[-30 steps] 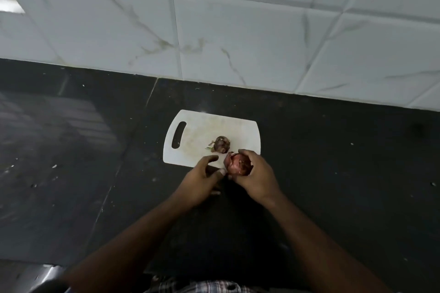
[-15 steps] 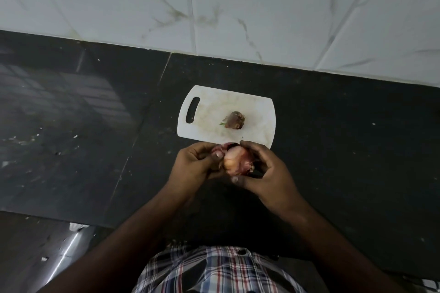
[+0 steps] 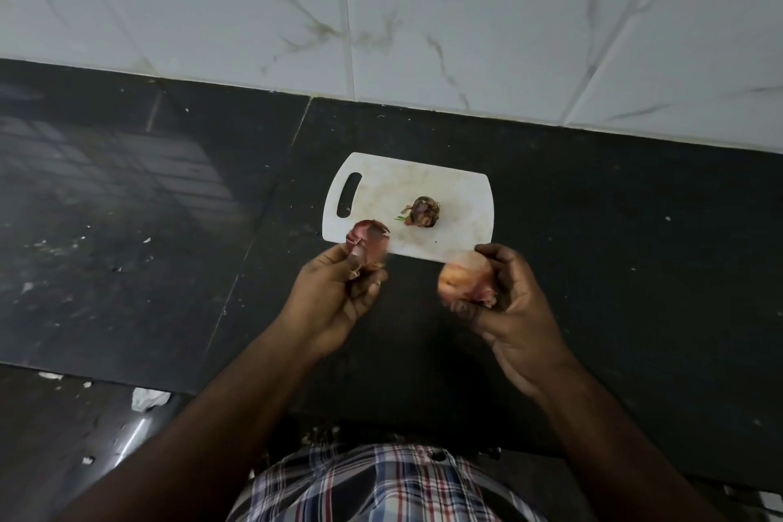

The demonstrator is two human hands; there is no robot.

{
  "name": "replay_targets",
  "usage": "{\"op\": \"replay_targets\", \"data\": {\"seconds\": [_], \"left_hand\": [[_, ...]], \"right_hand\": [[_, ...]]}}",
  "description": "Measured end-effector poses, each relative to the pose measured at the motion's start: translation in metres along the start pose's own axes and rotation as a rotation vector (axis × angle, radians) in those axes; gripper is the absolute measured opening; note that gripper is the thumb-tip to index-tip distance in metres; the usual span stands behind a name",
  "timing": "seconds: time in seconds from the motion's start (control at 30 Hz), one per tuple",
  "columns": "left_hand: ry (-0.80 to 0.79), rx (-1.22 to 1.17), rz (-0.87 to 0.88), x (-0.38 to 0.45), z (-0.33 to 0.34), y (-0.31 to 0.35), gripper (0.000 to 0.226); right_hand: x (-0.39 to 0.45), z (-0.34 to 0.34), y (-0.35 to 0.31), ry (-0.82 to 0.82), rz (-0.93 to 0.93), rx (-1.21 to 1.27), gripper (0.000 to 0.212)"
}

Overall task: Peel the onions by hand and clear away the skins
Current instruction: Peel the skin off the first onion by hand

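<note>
1. My left hand (image 3: 339, 292) is pinching a piece of reddish onion skin (image 3: 368, 244) between thumb and fingers, holding it up over the near-left corner of the cutting board (image 3: 457, 191).
2. My right hand (image 3: 508, 301) is curled round the peeled onion (image 3: 464, 278), pale orange-pink on the side facing me, with a scrap of purple skin hanging at its lower side. It's in the air just off the board's near-right corner, a bit blurry.
3. The two hands are well apart, with the skin in one and the onion in the other.
4. A second onion (image 3: 421, 212) sits on the middle of the white board, dark and papery with its skin on and a small green bit poking out on its left.
5. The board lies flat on the dark surface (image 3: 614, 246), handle slot toward the left, not far from the back edge where the white marbled wall tiles (image 3: 423, 13) start.
6. Some pale flecks are scattered over the left part of the surface, too small to tell what they are.
7. My checked shirt (image 3: 381, 483) shows at the bottom of the view.
</note>
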State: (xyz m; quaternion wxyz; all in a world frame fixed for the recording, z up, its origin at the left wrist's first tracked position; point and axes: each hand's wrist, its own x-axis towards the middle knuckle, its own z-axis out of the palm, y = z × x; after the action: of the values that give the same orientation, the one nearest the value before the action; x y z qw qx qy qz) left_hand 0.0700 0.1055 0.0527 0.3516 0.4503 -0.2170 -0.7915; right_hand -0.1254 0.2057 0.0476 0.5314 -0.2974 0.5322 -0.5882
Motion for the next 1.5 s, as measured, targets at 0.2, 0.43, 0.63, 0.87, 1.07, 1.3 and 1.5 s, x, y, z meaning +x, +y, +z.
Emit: {"op": "replay_targets", "data": {"seconds": [0.2,0.43,0.63,0.87,1.07,1.3,1.5], "left_hand": [[0.015,0.454,0.017,0.011,-0.012,-0.007,0.007],[0.048,1.373,0.261,0.030,-0.020,-0.032,0.061],[-0.525,0.861,0.222,-0.002,0.007,-0.021,0.084],[-0.333,0.557,0.279,-0.019,0.024,-0.019,0.064],[-0.360,0.191,0.107,-0.018,0.022,-0.015,0.065],[-0.430,-0.013,-0.007,-0.021,0.012,-0.014,0.080],[-0.445,-0.102,-0.067,-0.020,0.000,-0.018,0.066]], "right_hand": [[-0.004,-0.011,0.001,0.109,0.173,0.158,0.068],[-0.009,-0.006,0.016,0.100,0.165,-0.071,0.060],[-0.005,-0.001,0.005,0.104,-0.039,-0.382,0.050],[-0.001,0.015,0.003,0.138,-0.329,-0.546,0.033],[0.004,0.019,0.000,0.291,-0.636,-0.718,0.012],[0.007,0.005,0.014,0.183,-0.555,-0.863,0.019],[0.008,-0.018,0.029,0.123,-0.309,-1.023,0.025]]}}
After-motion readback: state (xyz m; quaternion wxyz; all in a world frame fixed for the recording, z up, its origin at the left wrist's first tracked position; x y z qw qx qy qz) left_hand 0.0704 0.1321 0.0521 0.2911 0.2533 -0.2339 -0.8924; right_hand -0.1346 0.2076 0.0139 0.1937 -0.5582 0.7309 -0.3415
